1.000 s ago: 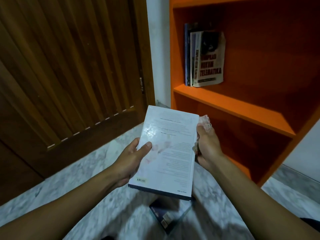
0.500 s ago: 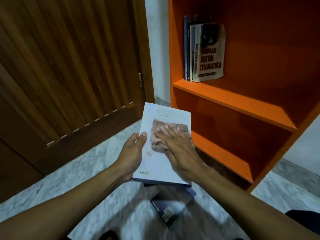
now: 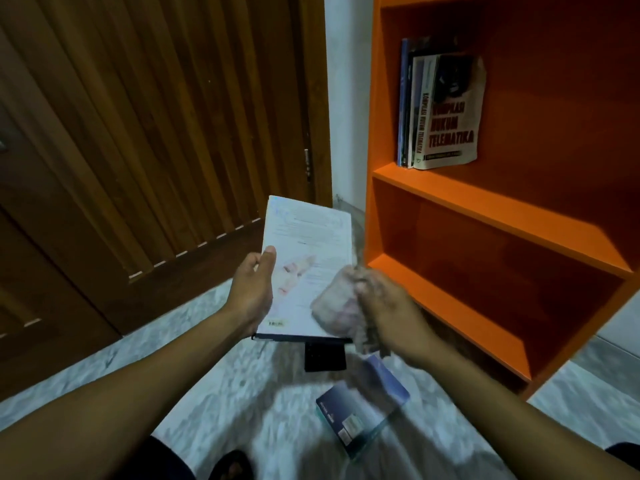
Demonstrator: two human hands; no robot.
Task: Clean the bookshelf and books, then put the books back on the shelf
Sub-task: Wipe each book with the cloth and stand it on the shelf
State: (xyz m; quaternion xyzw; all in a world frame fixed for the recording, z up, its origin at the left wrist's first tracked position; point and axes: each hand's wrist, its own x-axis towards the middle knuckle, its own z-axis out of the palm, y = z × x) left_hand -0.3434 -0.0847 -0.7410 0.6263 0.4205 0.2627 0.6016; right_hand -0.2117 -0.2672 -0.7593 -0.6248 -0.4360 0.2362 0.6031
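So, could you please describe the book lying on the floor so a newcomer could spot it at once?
Start at the orange bookshelf and look down to the marble floor before it. The dark blue book lies flat there, below the right hand; unlike the white book being held, nobody touches it.

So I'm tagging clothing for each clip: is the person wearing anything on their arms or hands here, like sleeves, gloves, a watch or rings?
Nothing that shows. Both forearms are bare up to the frame edge, with no sleeves or cuffs in view. The left hand has no glove, watch or wristband. The right hand is motion-blurred, so small rings cannot be ruled out, but no glove or watch appears.
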